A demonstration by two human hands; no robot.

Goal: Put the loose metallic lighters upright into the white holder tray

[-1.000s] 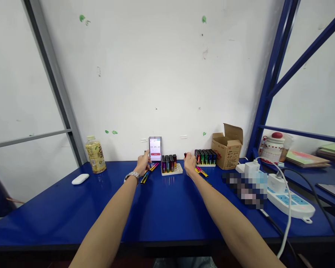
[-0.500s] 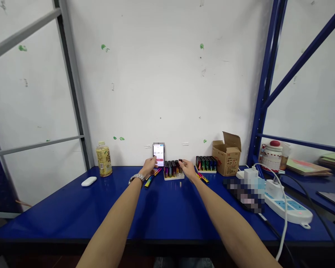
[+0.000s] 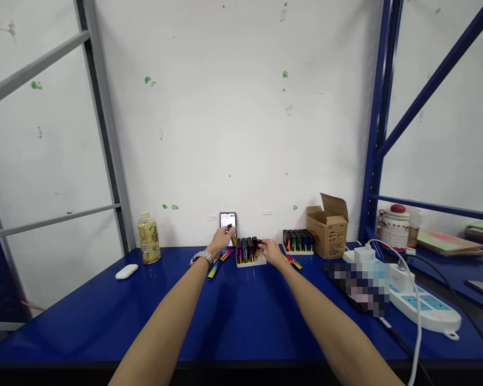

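A glossy blue table (image 3: 241,316) spreads from its dark near edge; a white power strip (image 3: 426,308) lies on the right, with a small white case (image 3: 126,272) farther off on the left. Beyond stand a yellow-labelled bottle (image 3: 148,240) at left and an open cardboard box (image 3: 328,236) at right, before a scuffed white wall (image 3: 225,118) between a grey post (image 3: 103,107) and a blue post (image 3: 376,128). Loose lighters (image 3: 214,269) lie just below the left hand (image 3: 220,239), which pinches a metallic lighter (image 3: 234,239) before a propped phone (image 3: 227,218). The right hand (image 3: 271,252), fingers narrowed, reaches the right end of a white tray (image 3: 253,264) of upright black-topped lighters; whether it grips one, I cannot tell. Another filled tray (image 3: 300,253) sits beyond, farther right.
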